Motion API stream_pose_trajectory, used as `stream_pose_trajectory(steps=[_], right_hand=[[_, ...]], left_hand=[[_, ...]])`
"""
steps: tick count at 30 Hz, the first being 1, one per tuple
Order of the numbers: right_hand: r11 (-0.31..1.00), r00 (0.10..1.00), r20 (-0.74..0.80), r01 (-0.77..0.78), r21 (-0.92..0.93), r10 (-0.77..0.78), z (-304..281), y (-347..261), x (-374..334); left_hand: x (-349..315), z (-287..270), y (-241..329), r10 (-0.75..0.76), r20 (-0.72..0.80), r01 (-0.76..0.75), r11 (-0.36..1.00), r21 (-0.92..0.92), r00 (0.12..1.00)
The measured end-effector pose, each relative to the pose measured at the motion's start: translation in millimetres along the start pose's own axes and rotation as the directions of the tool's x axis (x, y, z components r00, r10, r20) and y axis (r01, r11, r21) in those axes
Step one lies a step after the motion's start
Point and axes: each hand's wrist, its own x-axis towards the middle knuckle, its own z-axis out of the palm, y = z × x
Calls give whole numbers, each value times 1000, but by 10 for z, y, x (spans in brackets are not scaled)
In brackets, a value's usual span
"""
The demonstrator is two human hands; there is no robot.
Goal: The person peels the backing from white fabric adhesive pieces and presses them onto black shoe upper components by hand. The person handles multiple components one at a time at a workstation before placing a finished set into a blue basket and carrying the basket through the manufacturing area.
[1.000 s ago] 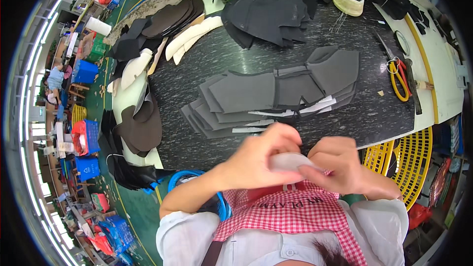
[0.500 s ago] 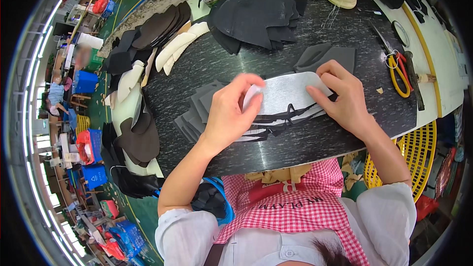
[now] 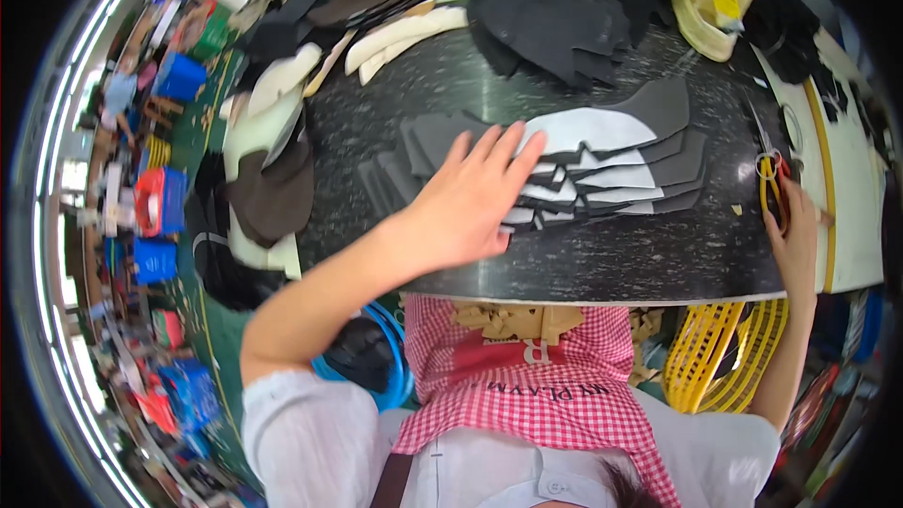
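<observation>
On the dark speckled table lies a fanned row of dark grey cut pieces (image 3: 673, 99), several with a white patch (image 3: 588, 130) on top. My left hand (image 3: 475, 193) rests flat over the row's middle, fingers stretched and slightly apart, gripping nothing. At the right edge of the table my right hand (image 3: 798, 226) has its thumb and fingers around the handles of yellow-handled scissors (image 3: 768, 174), whose blades point away from me. Something red shows beside the handles. Part of the grip is hidden by the fingers.
A stack of black cut pieces (image 3: 555, 23) lies at the back. Cream pieces (image 3: 404, 38) and brown pieces (image 3: 273, 193) line the left side. A yellow plastic basket (image 3: 701, 353) and a blue-rimmed container (image 3: 390, 348) stand below the near edge.
Both hands have let go of the white patch, which now lies flat on the row. My right hand has moved right to the scissors; my left has flattened over the pieces. The view has shifted.
</observation>
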Motion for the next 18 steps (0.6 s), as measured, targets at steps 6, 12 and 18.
stream_pose_trajectory(steps=[6, 12, 18], right_hand=[[999, 980, 196, 36, -21, -31, 130, 77, 197], [997, 987, 154, 27, 74, -39, 229, 673, 237], [972, 973, 224, 99, -213, -50, 495, 822, 711]], left_hand=[[89, 121, -152, 75, -171, -37, 976, 215, 982], [-296, -193, -131, -35, -817, 124, 991, 44, 576], [-2366, -541, 141, -754, -622, 343, 540, -769, -208]])
